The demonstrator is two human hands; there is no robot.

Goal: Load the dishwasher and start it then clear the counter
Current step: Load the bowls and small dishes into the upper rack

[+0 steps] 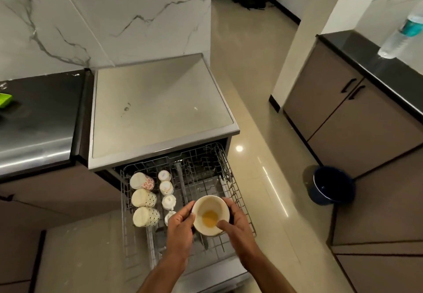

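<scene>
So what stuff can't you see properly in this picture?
Only the head view:
- Lower part of the bowl: hidden behind the left hand and right hand.
- Green thing on the counter: cut off by the left edge.
- Bottle: blurred, top cut off by the right edge.
- Inside the mugs: they face away.

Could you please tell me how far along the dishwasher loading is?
Partly done: seven cups already sit in the rack. The left hand and right hand hold a bowl over it. Placing it, starting the machine and clearing the counter remain.
</scene>
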